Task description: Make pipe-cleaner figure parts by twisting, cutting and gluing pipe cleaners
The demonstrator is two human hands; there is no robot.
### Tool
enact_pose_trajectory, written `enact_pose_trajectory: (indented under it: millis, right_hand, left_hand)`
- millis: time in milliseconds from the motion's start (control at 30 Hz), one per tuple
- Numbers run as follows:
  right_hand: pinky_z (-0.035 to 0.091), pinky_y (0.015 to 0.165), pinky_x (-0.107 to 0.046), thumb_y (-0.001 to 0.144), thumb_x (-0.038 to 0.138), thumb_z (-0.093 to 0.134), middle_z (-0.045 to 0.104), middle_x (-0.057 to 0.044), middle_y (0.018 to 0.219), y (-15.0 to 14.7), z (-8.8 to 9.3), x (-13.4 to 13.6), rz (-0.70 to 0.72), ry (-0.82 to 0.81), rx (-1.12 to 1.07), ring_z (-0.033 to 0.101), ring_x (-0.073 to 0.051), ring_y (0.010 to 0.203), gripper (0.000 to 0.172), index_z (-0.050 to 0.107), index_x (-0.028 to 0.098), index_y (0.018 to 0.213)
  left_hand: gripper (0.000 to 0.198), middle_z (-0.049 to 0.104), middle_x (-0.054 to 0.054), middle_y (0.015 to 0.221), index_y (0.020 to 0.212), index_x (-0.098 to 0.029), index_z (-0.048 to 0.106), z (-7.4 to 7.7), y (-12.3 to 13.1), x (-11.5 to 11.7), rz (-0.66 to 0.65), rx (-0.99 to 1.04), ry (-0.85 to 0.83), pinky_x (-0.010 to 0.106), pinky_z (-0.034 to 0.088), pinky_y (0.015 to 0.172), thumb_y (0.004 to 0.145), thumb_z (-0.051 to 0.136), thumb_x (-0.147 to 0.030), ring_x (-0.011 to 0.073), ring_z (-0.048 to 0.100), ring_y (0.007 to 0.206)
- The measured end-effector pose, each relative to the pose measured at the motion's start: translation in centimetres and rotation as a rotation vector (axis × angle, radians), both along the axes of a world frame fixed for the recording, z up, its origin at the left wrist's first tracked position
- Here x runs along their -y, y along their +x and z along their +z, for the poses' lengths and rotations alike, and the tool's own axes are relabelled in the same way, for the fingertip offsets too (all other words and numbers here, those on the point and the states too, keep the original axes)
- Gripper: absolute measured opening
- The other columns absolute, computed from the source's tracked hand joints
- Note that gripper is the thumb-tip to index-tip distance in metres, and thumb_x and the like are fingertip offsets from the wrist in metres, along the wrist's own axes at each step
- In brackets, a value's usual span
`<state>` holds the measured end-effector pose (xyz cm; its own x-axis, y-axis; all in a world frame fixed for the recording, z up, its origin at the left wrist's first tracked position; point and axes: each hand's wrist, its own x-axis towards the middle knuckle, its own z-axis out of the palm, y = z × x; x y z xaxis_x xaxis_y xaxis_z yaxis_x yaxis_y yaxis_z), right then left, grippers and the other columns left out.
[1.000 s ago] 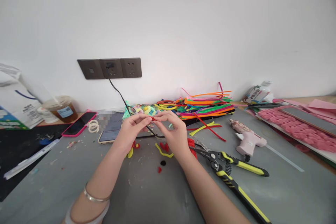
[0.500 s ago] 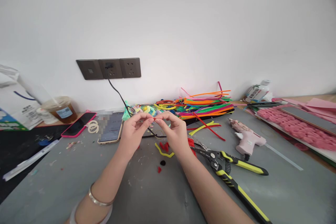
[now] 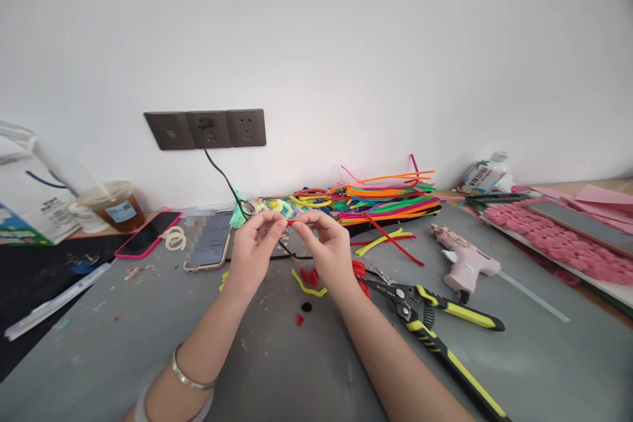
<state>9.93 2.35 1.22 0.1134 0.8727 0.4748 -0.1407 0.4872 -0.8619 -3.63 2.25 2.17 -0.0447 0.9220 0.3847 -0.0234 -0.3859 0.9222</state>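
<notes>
My left hand [image 3: 254, 252] and my right hand [image 3: 325, 249] are raised over the middle of the table, fingertips close together. Both are closed in a pinch on a short red pipe cleaner piece [image 3: 289, 222], mostly hidden by the fingers. Below my right hand lie a bent yellow pipe cleaner [image 3: 309, 289], short red pieces [image 3: 312, 275], a black pompom-like piece [image 3: 306, 307] and a small red scrap [image 3: 300, 320]. Red coils [image 3: 360, 271] show partly behind my right wrist. Beside that wrist rest yellow-and-black pliers [image 3: 425, 310] with their handles spread.
Bundled pipe cleaners [image 3: 390, 201] lie along the wall. To the right are a glue gun [image 3: 467, 262] and a pink fluffy piece [image 3: 558, 237]. Two phones [image 3: 148, 235], a drink cup [image 3: 113, 206] and a carton [image 3: 30, 198] stand or lie left. A black cord [image 3: 222, 175] hangs from the socket.
My fingertips have parted slightly, so a bit more of the red piece shows between them. A yellow bit has come into sight beside my left wrist. Both hands stay in nearly the same place.
</notes>
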Motion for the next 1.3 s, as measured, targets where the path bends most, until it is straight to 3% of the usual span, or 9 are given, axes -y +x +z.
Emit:
enact_pose_trajectory:
  millis: [300,500,600,700,833,933,1100,1200,1300]
  right_hand:
    - [0.045,0.079,-0.031,0.089,0.032,0.062,0.063,-0.002,0.082,0.1,-0.1,0.0,0.025,0.022,0.061,0.057,-0.018,0.08,0.013,0.061,0.02,0.082]
    - [0.045,0.078,-0.031,0.087,0.032,0.063,0.065,-0.002,0.082,0.0,-0.3,0.0,0.001,0.006,0.091,0.059,-0.018,0.081,0.013,0.061,0.021,0.081]
    - [0.044,0.074,-0.031,0.086,0.032,0.063,0.066,-0.003,0.085,-0.3,0.4,0.3,-0.064,-0.004,0.144,0.06,-0.017,0.078,0.012,0.061,0.021,0.088]
    - [0.043,0.07,-0.03,0.088,0.034,0.06,0.064,-0.004,0.093,0.3,2.2,1.1,-0.134,0.008,0.248,0.057,-0.017,0.077,0.023,0.057,0.021,0.105]
    - [0.042,0.069,-0.03,0.087,0.038,0.06,0.063,-0.005,0.093,4.3,5.2,2.0,-0.305,0.007,0.537,0.054,-0.017,0.075,0.023,0.06,0.021,0.102]
    - [0.04,0.06,-0.029,0.087,0.043,0.057,0.068,-0.004,0.084,9.5,5.9,1.7,-0.345,-0.189,0.78,0.057,-0.017,0.066,0.022,0.062,0.022,0.088]
    - [0.038,0.055,-0.03,0.074,0.041,0.068,0.069,-0.005,0.067,17.3,2.7,-0.1,-0.391,-0.622,1.258,0.062,-0.022,0.062,0.02,0.064,0.022,0.073]
    - [0.037,0.053,-0.029,0.07,0.036,0.069,0.069,-0.002,0.063,19.2,0.4,-0.7,-0.324,-0.625,1.308,0.063,-0.022,0.06,0.013,0.068,0.023,0.076]
    - [0.037,0.051,-0.028,0.07,0.03,0.067,0.068,-0.001,0.062,19.8,-0.6,-0.6,-0.293,-0.594,1.275,0.062,-0.02,0.056,0.007,0.067,0.023,0.071]
  left_hand:
    - [0.021,0.064,0.002,0.084,0.083,-0.019,0.068,0.2,0.3,0.4,-0.018,-0.007,-0.012,0.023,0.051,0.066,0.079,0.074,-0.038,0.0148,0.06,0.078]
    - [0.022,0.061,0.001,0.081,0.079,-0.019,0.065,0.4,0.2,0.2,-0.036,0.016,-0.029,0.023,0.052,0.064,0.078,0.074,-0.038,0.0135,0.058,0.072]
    - [0.023,0.063,0.001,0.082,0.08,-0.019,0.063,0.4,0.2,0.2,-0.061,0.066,-0.056,0.023,0.052,0.065,0.078,0.074,-0.04,0.0132,0.059,0.07]
    - [0.025,0.067,0.004,0.089,0.082,-0.019,0.062,0.6,0.3,0.3,-0.077,0.113,-0.078,0.025,0.053,0.067,0.08,0.072,-0.042,0.0132,0.06,0.07]
    - [0.027,0.069,0.005,0.093,0.078,-0.019,0.059,0.6,0.3,0.5,-0.071,0.086,-0.077,0.027,0.054,0.069,0.079,0.072,-0.043,0.0136,0.061,0.071]
    - [0.027,0.068,0.005,0.089,0.078,-0.019,0.058,0.5,0.4,0.5,-0.091,0.047,-0.084,0.027,0.055,0.07,0.079,0.072,-0.042,0.016,0.064,0.077]
    - [0.023,0.068,0.004,0.084,0.083,-0.019,0.062,0.5,0.7,0.8,-0.151,0.0,-0.081,0.027,0.055,0.068,0.079,0.071,-0.041,0.0162,0.064,0.076]
    - [0.021,0.068,0.004,0.083,0.081,-0.019,0.065,0.4,0.9,1.0,-0.176,-0.04,-0.069,0.026,0.054,0.065,0.079,0.071,-0.039,0.0154,0.063,0.073]
    - [0.019,0.067,0.004,0.083,0.083,-0.019,0.066,0.3,1.0,1.0,-0.202,-0.056,-0.064,0.027,0.055,0.066,0.08,0.07,-0.037,0.0164,0.064,0.076]
